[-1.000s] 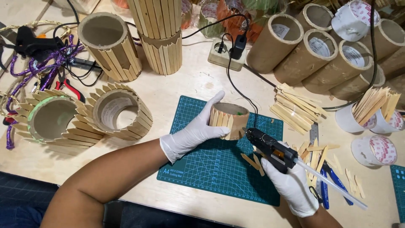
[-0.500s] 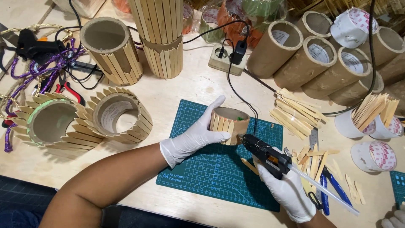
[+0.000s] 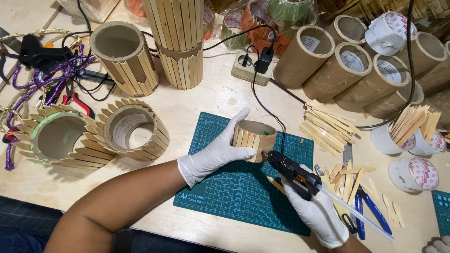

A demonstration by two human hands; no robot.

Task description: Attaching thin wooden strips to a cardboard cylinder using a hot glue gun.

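My left hand (image 3: 213, 152), in a white glove, grips a short cardboard ring (image 3: 255, 139) partly clad in wooden sticks, holding it on the green cutting mat (image 3: 234, 194). My right hand (image 3: 318, 213), also gloved, holds a black glue gun (image 3: 293, 172) with a clear glue stick trailing out the back. The gun's nozzle touches the ring's right side, by the last stick. A loose wooden stick (image 3: 275, 184) lies on the mat under the gun.
Two stick-clad rings (image 3: 133, 131) lie at the left, taller clad tubes (image 3: 178, 42) behind. Bare cardboard tubes (image 3: 342, 61) and tape rolls (image 3: 415, 173) line the right. Loose sticks (image 3: 326, 126), blue-handled pliers (image 3: 370, 211), a power strip (image 3: 251, 70) and cables surround the mat.
The view has shifted a little. The glue gun's nozzle has come up closer to the ring's side. My left hand keeps the same hold on the ring.
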